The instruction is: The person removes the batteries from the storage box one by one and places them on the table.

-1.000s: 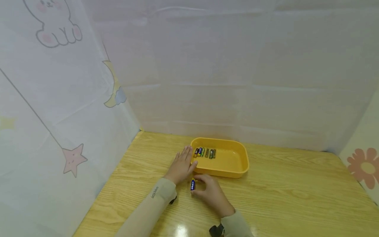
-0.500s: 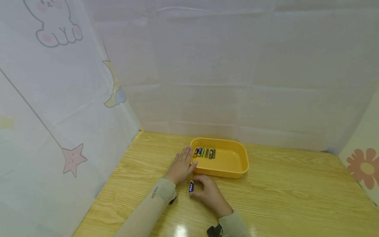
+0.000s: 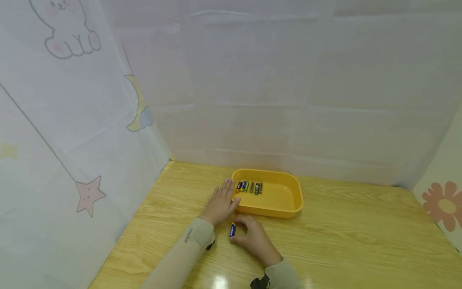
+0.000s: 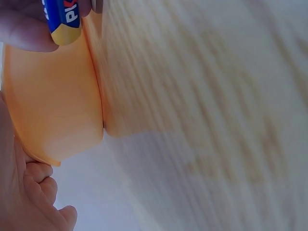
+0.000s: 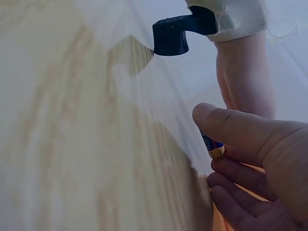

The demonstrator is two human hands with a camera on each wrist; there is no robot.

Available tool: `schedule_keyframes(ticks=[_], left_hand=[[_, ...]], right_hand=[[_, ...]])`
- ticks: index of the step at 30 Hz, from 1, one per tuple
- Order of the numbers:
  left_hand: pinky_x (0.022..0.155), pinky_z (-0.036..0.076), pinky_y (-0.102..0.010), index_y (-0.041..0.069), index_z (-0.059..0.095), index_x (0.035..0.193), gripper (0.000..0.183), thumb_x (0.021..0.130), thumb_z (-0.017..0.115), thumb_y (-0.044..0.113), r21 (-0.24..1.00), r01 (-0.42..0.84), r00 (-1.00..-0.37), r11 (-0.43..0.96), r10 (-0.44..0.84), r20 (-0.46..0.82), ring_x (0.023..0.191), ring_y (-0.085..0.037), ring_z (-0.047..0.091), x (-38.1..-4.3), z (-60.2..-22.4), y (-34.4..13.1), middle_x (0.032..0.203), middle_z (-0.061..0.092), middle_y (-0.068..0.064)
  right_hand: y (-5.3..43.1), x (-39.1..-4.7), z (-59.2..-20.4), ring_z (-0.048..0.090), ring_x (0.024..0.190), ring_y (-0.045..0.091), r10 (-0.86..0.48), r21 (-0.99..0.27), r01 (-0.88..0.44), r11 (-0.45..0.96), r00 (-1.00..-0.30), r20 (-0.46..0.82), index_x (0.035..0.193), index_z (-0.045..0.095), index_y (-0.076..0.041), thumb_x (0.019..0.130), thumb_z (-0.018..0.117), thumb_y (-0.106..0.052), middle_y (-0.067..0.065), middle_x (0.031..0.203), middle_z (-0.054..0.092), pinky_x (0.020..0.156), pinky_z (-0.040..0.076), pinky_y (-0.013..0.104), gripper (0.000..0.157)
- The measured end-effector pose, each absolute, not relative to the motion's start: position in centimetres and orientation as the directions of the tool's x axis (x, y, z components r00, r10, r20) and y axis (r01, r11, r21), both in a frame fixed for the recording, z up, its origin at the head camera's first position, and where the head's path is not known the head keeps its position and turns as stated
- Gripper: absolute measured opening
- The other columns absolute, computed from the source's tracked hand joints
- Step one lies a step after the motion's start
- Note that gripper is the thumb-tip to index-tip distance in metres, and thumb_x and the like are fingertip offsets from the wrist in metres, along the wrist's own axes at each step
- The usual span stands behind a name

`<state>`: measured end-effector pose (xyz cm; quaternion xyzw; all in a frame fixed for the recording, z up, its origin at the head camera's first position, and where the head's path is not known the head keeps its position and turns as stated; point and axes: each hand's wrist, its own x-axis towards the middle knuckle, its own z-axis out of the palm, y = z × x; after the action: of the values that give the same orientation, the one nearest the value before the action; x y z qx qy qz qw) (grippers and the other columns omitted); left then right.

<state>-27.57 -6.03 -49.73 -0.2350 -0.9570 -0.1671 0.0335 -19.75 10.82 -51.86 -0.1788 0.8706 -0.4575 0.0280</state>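
Observation:
My right hand point(image 3: 254, 239) pinches a blue battery point(image 3: 232, 229) with a yellow end between thumb and fingers, close over the wooden table in front of a yellow plastic tray point(image 3: 292, 213). In the left wrist view the battery point(image 4: 65, 17) shows its printed label; in the right wrist view my thumb and fingers partly cover it. My left hand point(image 3: 218, 204) lies against the tray's left side with its fingers straight and its thumb at the near left corner. Several batteries point(image 3: 251, 188) lie side by side inside the left half of the tray.
The wooden table point(image 3: 346, 233) runs to a pale cloth wall point(image 3: 252, 80) close behind the tray. A patterned cloth point(image 3: 72, 136) stands along the left edge. A black wrist camera mount point(image 5: 171, 36) on the left wrist shows in the right wrist view.
My right hand has shifted slightly left and toward me with the battery still pinched in it. The left hand and the tray have stayed in place.

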Motion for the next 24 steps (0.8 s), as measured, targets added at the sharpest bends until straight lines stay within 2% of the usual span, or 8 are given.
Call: schedule_keyframes(ticks=[14,24], left_hand=[[0.124,0.014,-0.052,0.001,0.012,0.162,0.073,0.110,0.025,0.050,0.291,0.459,-0.888,0.839,0.442,0.127,0.156,-0.025,0.007,-27.58,-49.66,-5.95,0.169,0.011,-0.013],[0.124,0.015,-0.053,0.001,0.013,0.162,0.072,0.110,0.027,0.049,0.285,0.460,-0.888,0.841,0.443,0.127,0.156,-0.025,0.008,-27.57,-49.74,-6.09,0.169,0.012,-0.013]], right_hand=[[10.75,-19.87,-52.47,0.062,0.117,0.031,-0.354,-0.785,-0.328,0.526,-0.923,0.149,0.117,0.072,-0.003,0.076,0.090,-0.024,0.008,0.119,0.069,0.102,0.048,0.054,0.049],[10.52,-19.69,-52.38,0.061,0.117,0.031,-0.356,-0.773,-0.333,0.540,-0.923,0.149,0.118,0.072,-0.004,0.076,0.090,-0.024,0.007,0.120,0.070,0.102,0.047,0.054,0.050]])
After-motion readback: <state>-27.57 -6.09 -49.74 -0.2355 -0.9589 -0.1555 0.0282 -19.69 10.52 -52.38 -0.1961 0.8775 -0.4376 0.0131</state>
